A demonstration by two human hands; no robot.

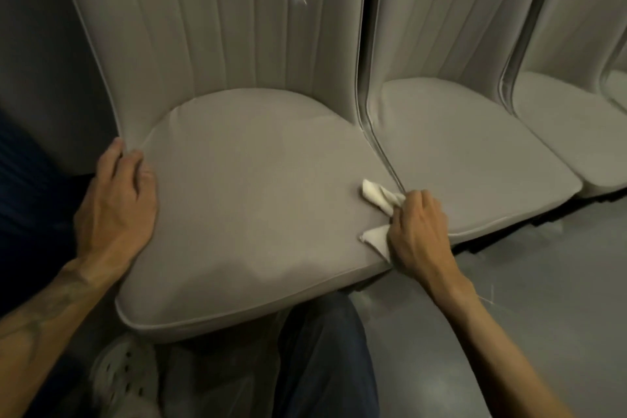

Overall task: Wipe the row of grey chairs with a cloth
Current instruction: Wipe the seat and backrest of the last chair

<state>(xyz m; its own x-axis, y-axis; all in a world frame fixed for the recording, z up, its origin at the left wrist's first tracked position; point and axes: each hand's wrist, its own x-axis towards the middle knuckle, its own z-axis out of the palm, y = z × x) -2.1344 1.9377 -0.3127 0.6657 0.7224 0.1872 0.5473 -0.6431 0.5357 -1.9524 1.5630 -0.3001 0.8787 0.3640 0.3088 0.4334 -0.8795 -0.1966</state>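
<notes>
I am looking down at the row of grey chairs — the nearest chair [244,200] is filling most of my view, its ribbed back rising behind the rounded seat, with a second chair [475,159] touching it on the right and a third chair [570,132] showing beyond that. Grey floor [529,299] is lying to the right below the seats. My left hand [117,204] is resting palm-down on the left edge of the nearest seat, fingers together and curling over its rim, holding nothing. My right hand [419,231] is pressing at the seat's right front edge, fingers clamped around the white cloth [378,195] — its bunched ends are sticking out onto the seat, just beside the seam between the two chairs.
</notes>
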